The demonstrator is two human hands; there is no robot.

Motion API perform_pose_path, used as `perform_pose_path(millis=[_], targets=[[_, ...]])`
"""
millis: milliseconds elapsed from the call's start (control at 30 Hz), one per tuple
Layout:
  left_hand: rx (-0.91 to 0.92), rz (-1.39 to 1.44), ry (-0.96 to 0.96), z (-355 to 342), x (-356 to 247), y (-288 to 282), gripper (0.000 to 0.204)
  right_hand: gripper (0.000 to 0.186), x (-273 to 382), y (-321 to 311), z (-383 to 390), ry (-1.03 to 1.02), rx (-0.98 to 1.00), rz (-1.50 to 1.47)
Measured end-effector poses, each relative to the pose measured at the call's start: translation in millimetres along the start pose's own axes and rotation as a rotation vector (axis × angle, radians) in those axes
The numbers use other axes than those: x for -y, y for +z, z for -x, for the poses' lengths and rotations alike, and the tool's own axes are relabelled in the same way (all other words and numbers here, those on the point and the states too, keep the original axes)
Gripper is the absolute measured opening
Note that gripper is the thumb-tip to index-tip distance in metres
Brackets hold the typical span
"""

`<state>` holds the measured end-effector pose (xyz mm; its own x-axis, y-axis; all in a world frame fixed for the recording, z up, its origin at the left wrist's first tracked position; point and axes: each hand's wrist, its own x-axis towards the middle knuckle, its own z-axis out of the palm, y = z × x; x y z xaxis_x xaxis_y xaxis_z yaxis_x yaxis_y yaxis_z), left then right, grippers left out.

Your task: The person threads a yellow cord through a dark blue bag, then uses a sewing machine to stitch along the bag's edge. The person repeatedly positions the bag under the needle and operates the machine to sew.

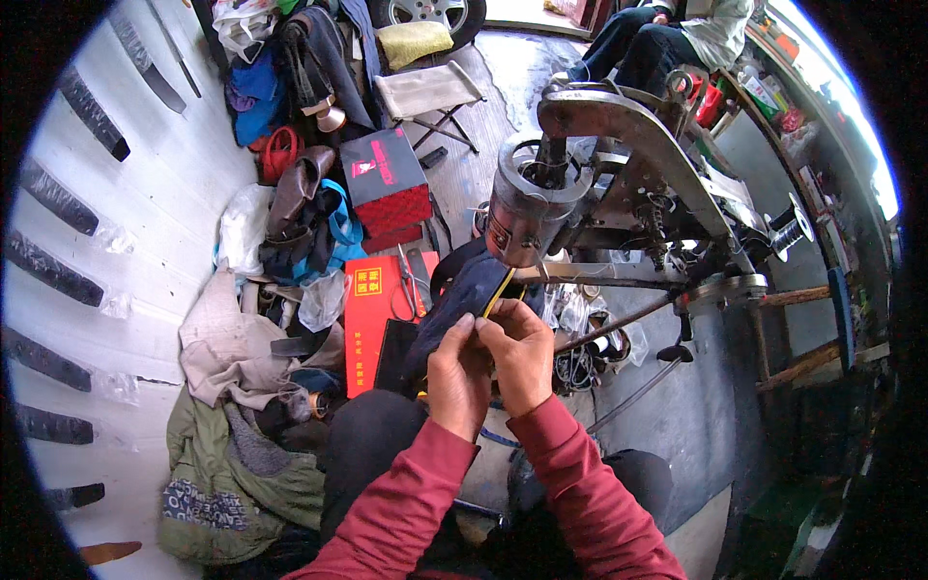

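Before me is a dark navy piece of cloth point(447, 307) with a thin yellow strip along one edge. Both hands meet at this edge, just below the sewing machine's narrow arm point(619, 275). My left hand point(458, 375) pinches the cloth from the left, thumb up. From the right, my right hand point(520, 356) has its thumb and finger closed on the yellow-edged side. The cloth reaches up beneath the machine's round metal head point(522, 224). My hands partly hide its lower end, and I cannot make out what sort of article it is.
Left lie a red box point(364, 333), scissors point(406, 278), a black-and-red box point(387, 172), and piled clothes and bags point(232, 338). A folding stool point(427, 92) stands beyond. A seated person point(667, 43) is at the back right. A thread spool point(791, 230) sits on the machine's right.
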<state>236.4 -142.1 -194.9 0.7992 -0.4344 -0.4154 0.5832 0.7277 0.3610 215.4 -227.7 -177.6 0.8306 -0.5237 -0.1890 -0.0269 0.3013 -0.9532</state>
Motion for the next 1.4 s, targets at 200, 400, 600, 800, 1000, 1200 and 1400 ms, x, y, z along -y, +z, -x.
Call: perform_pose_path(millis=[200,400,600,800,1000,1200,1400], targets=[[0.002,-0.032,0.016,-1,0,-3,0.023,0.016,0,1,2,-0.047,-0.010,0.043],[-0.055,-0.122,0.075,3,-1,-1,0.025,0.018,6,3,7,-0.035,-0.016,0.019],[0.003,-0.067,0.128,3,0,4,0.024,0.023,18,1,1,0.074,-0.041,-0.027],[0.005,-0.022,0.116,1,1,9,0.030,0.019,20,3,-6,0.131,-0.131,-0.093],[0.043,0.071,0.077,1,-1,11,0.029,0.016,22,2,-5,0.107,-0.123,-0.128],[0.023,0.099,0.064,-2,0,9,0.029,0.017,27,3,-4,0.108,-0.118,-0.096],[0.013,0.112,0.103,0,1,9,0.028,0.021,38,-21,3,0.101,-0.068,0.028]])
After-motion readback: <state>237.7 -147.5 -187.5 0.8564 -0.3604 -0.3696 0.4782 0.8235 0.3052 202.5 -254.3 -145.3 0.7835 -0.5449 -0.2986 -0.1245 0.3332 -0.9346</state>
